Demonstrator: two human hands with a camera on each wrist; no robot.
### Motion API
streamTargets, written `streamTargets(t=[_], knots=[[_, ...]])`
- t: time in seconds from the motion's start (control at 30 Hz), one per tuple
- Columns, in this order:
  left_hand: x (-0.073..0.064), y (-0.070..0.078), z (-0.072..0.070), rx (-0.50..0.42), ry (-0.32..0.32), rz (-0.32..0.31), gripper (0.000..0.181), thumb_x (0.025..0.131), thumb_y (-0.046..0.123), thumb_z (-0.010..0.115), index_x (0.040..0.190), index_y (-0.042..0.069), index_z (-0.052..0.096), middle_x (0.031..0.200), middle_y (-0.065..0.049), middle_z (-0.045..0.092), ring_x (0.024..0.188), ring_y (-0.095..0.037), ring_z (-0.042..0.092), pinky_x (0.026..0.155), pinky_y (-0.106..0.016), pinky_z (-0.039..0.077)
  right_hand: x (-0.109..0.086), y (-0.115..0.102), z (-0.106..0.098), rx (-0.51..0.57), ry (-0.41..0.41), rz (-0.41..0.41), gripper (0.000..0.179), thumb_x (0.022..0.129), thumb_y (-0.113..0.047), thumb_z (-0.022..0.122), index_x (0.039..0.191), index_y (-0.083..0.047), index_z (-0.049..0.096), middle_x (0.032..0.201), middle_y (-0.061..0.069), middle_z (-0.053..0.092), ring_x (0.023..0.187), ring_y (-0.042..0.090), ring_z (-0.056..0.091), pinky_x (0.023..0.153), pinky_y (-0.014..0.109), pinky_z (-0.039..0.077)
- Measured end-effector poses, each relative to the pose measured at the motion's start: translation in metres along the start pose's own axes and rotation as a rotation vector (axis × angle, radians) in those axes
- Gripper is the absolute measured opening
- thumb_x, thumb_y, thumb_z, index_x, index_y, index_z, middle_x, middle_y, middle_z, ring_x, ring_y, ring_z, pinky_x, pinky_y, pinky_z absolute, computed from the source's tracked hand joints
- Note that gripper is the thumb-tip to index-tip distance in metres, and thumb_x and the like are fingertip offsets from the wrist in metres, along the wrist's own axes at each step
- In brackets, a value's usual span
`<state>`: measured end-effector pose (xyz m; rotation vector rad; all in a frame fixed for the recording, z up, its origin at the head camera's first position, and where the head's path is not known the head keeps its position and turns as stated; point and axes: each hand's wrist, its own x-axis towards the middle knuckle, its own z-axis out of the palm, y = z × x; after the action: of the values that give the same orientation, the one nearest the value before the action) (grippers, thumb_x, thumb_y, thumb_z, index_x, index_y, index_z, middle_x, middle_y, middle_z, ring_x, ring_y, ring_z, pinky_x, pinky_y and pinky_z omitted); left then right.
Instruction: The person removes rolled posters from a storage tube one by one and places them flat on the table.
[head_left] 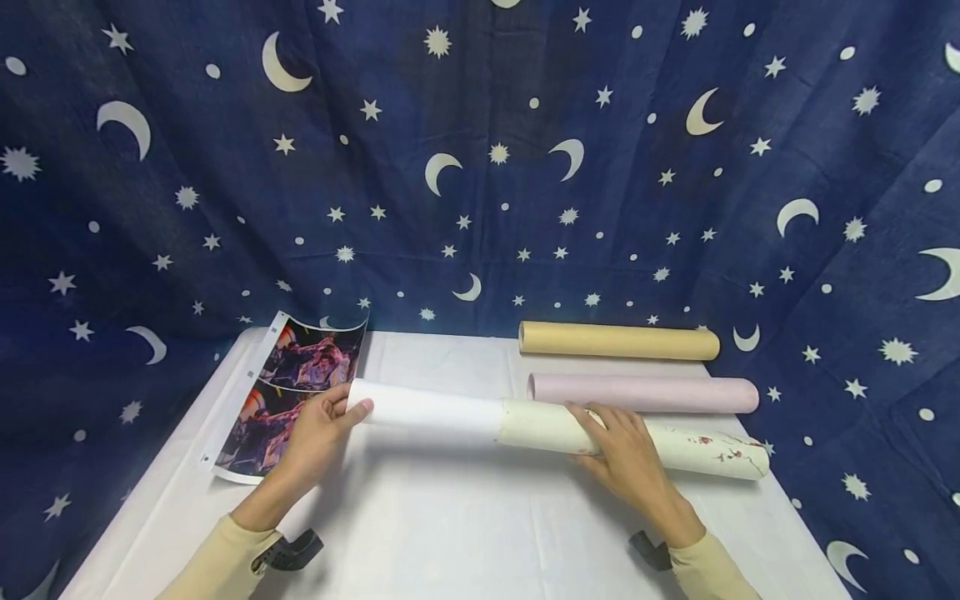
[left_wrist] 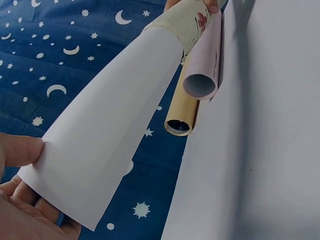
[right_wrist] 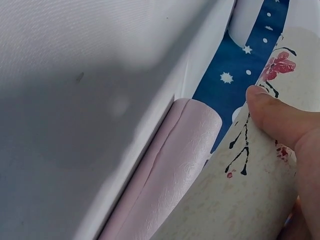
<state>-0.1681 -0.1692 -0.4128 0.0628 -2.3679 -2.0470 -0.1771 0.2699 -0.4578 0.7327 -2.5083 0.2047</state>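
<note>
My left hand [head_left: 318,433] pinches the near end of a rolled sheet of white paper [head_left: 427,408], thumb on one face and fingers on the other. The paper's far end sits inside the mouth of a cream roll with a floral print [head_left: 705,450], perhaps wallpaper. Around that roll's middle curls my right hand [head_left: 626,454], its thumb lying over a red flower branch in the right wrist view. Both rolls are held nearly level above the table. How deep the white paper reaches inside is hidden.
Behind the floral roll lie a pink roll [head_left: 645,393] and a yellow roll [head_left: 618,341] on the white table [head_left: 450,533]. A curling sheet with printed photos [head_left: 315,358] lies at the left. A blue star-and-moon cloth [head_left: 495,200] hangs beyond the table.
</note>
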Motion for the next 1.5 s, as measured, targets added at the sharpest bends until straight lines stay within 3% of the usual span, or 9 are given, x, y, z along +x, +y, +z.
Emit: streamTargets(t=[0.23, 0.37, 0.47, 0.6, 0.77, 1.13, 1.37, 1.43, 1.5], knots=[[0.005, 0.004, -0.006, -0.016, 0.016, 0.017, 0.046, 0.095, 0.013, 0.064, 0.132, -0.010, 0.051, 0.115, -0.020, 0.071, 0.084, 0.003, 0.065, 0.076, -0.011, 0.050, 0.004, 0.006, -0.002, 0.004, 0.009, 0.010, 0.080, 0.072, -0.044, 0.082, 0.143, -0.024, 0.051, 0.121, 0.009, 0.063, 0.107, 0.034, 0.062, 0.092, 0.051, 0.042], [0.003, 0.003, -0.010, -0.026, 0.014, -0.010, 0.048, 0.095, 0.018, 0.065, 0.134, -0.006, 0.050, 0.110, -0.007, 0.074, 0.082, 0.001, 0.063, 0.067, -0.015, 0.050, 0.003, 0.006, -0.003, 0.003, 0.013, 0.017, 0.080, 0.071, -0.044, 0.082, 0.142, -0.024, 0.052, 0.120, 0.010, 0.063, 0.107, 0.035, 0.061, 0.091, 0.051, 0.042], [0.002, 0.003, -0.013, -0.047, 0.006, -0.016, 0.050, 0.096, 0.019, 0.065, 0.136, -0.007, 0.048, 0.109, 0.000, 0.074, 0.085, 0.002, 0.064, 0.071, -0.015, 0.052, 0.001, 0.007, -0.002, 0.010, 0.026, 0.013, 0.080, 0.069, -0.043, 0.083, 0.141, -0.023, 0.053, 0.120, 0.011, 0.063, 0.106, 0.035, 0.061, 0.091, 0.051, 0.042], [0.003, 0.004, -0.015, -0.057, 0.007, -0.001, 0.055, 0.096, 0.018, 0.064, 0.139, -0.009, 0.044, 0.117, -0.008, 0.071, 0.091, 0.005, 0.064, 0.079, -0.012, 0.052, 0.000, 0.008, -0.001, 0.013, 0.042, 0.012, 0.081, 0.069, -0.042, 0.083, 0.141, -0.022, 0.053, 0.120, 0.011, 0.062, 0.107, 0.035, 0.060, 0.093, 0.052, 0.041], [0.004, 0.006, -0.017, -0.059, 0.024, -0.019, 0.055, 0.097, 0.016, 0.062, 0.141, -0.009, 0.042, 0.119, -0.009, 0.070, 0.092, 0.006, 0.063, 0.082, -0.009, 0.051, -0.002, 0.011, -0.001, 0.013, 0.057, 0.006, 0.081, 0.068, -0.041, 0.083, 0.141, -0.022, 0.053, 0.118, 0.011, 0.063, 0.106, 0.034, 0.060, 0.093, 0.053, 0.041], [0.002, -0.001, -0.028, -0.006, 0.044, -0.012, 0.055, 0.096, 0.024, 0.064, 0.139, -0.007, 0.045, 0.104, 0.011, 0.071, 0.089, 0.004, 0.062, 0.075, -0.017, 0.051, -0.008, 0.014, -0.003, -0.001, 0.069, 0.021, 0.081, 0.067, -0.039, 0.084, 0.140, -0.020, 0.055, 0.117, 0.010, 0.063, 0.105, 0.034, 0.060, 0.091, 0.051, 0.041], [0.001, -0.004, -0.034, 0.002, 0.050, 0.013, 0.056, 0.097, 0.025, 0.063, 0.138, -0.007, 0.045, 0.096, 0.022, 0.070, 0.081, 0.004, 0.060, 0.066, -0.015, 0.050, -0.010, 0.016, -0.004, 0.009, 0.073, 0.032, 0.082, 0.067, -0.038, 0.085, 0.141, -0.022, 0.053, 0.118, 0.010, 0.063, 0.106, 0.035, 0.060, 0.091, 0.050, 0.041], [0.001, -0.003, -0.036, 0.000, 0.051, 0.007, 0.058, 0.097, 0.025, 0.062, 0.141, -0.008, 0.042, 0.102, 0.017, 0.070, 0.083, 0.006, 0.060, 0.068, -0.013, 0.049, -0.009, 0.017, -0.005, 0.009, 0.077, 0.027, 0.082, 0.067, -0.038, 0.085, 0.141, -0.022, 0.053, 0.118, 0.011, 0.063, 0.106, 0.035, 0.060, 0.090, 0.051, 0.041], [0.001, -0.002, -0.037, -0.008, 0.062, -0.006, 0.061, 0.098, 0.025, 0.061, 0.143, -0.009, 0.038, 0.116, 0.004, 0.070, 0.086, 0.009, 0.059, 0.071, -0.010, 0.049, -0.006, 0.019, -0.006, 0.009, 0.072, 0.026, 0.082, 0.068, -0.037, 0.085, 0.142, -0.022, 0.052, 0.119, 0.011, 0.062, 0.107, 0.036, 0.060, 0.091, 0.051, 0.041]])
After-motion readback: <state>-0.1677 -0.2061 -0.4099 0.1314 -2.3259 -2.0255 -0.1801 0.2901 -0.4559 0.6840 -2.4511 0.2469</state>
